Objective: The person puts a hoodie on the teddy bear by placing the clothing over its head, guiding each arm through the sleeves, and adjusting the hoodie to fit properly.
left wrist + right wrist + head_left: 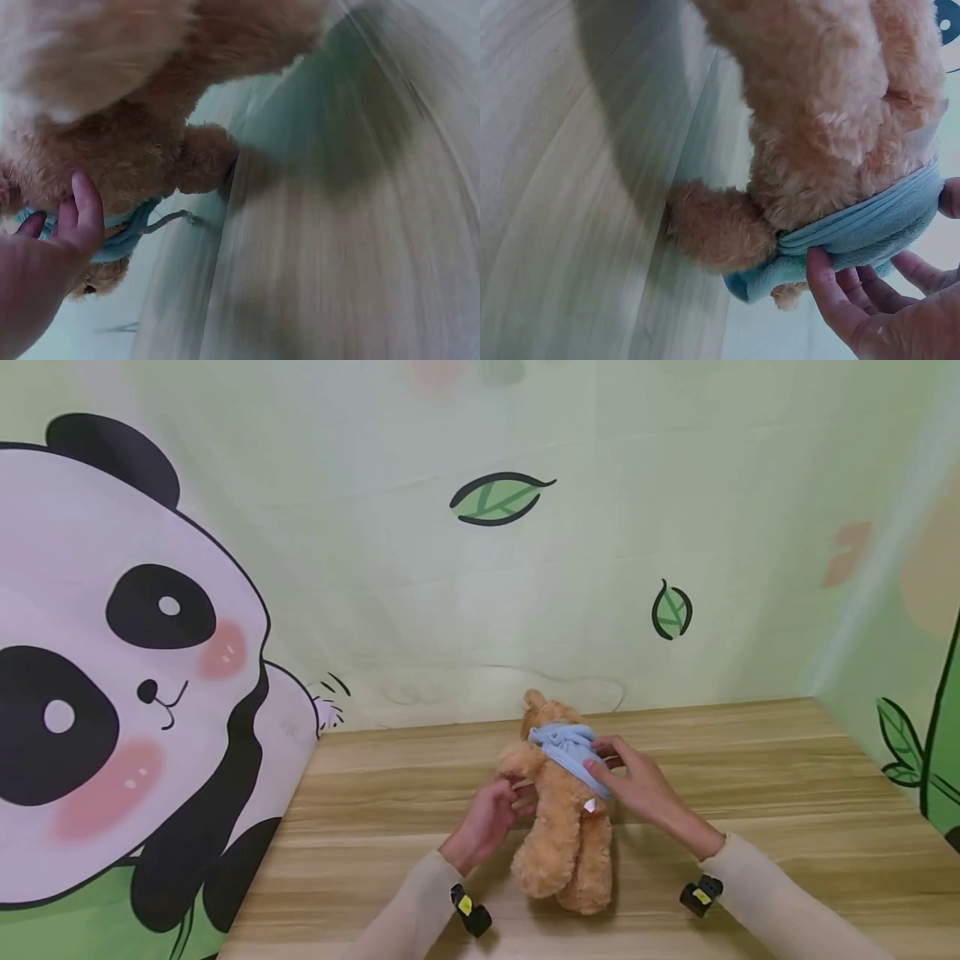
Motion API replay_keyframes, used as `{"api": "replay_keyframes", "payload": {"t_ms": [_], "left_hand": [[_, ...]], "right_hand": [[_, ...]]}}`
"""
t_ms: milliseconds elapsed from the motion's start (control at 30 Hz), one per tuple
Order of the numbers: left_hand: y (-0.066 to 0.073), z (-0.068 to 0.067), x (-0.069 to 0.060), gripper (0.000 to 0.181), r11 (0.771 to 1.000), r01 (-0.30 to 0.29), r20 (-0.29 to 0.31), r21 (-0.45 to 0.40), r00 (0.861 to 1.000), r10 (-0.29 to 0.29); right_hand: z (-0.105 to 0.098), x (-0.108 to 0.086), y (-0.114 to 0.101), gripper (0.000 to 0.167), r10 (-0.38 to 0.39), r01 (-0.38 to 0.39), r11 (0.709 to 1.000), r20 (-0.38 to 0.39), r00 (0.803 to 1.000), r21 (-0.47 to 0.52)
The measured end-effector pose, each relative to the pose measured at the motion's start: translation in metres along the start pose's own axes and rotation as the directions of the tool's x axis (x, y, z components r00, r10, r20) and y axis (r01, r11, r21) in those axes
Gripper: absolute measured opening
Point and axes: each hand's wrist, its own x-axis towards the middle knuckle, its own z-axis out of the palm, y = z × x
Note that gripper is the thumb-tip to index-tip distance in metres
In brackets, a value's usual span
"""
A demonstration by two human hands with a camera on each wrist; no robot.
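Note:
A tan plush teddy bear (551,827) in a blue hooded top (573,756) is between my two hands, its back towards me and a small white tag (590,806) showing. In the head view, my left hand (491,818) holds the bear's left side below its arm (521,760), fingers partly hidden by the body. My right hand (907,315) grips the blue top, thumb on one side and fingers on the other. From the left wrist, the hand (56,247) shows with fingertips against the fur, and a drawstring (169,220) hangs from the top.
The wood-grain table (390,793) runs back to a pale green cloth backdrop (360,568) with printed leaves. A large printed panda (187,710) covers the left side. Black straps with cameras (701,895) sit on both wrists.

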Motion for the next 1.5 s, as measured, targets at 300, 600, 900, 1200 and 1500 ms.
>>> {"api": "replay_keyframes", "payload": {"t_ms": [300, 600, 900, 1200, 1500], "left_hand": [[-0.007, 0.004, -0.001, 0.052, 0.947, -0.069, -0.071, 0.314, 0.993, 0.096], [0.002, 0.016, -0.001, 0.036, 0.85, -0.152, -0.117, 0.504, 0.963, 0.242], [0.007, 0.019, -0.003, 0.042, 0.761, -0.146, -0.086, 0.632, 0.963, 0.256], [-0.001, 0.006, 0.004, 0.04, 0.803, -0.075, -0.085, 0.591, 0.984, 0.154], [0.001, 0.017, 0.004, 0.037, 0.611, -0.192, 0.061, 0.768, 0.972, 0.229]], "right_hand": [[0.002, -0.002, 0.0, 0.035, 0.034, -0.036, 0.997, 0.025, 0.999, 0.072], [0.0, -0.001, 0.005, 0.035, 0.064, -0.14, 0.944, 0.251, 0.966, 0.299], [0.007, -0.003, 0.01, 0.046, 0.12, -0.214, 0.936, 0.318, 0.94, 0.281], [0.001, -0.002, 0.015, 0.05, 0.071, -0.093, 0.989, 0.176, 0.982, 0.117], [0.003, -0.002, 0.019, 0.058, 0.147, -0.261, 0.892, 0.31, 0.939, 0.37]]}}
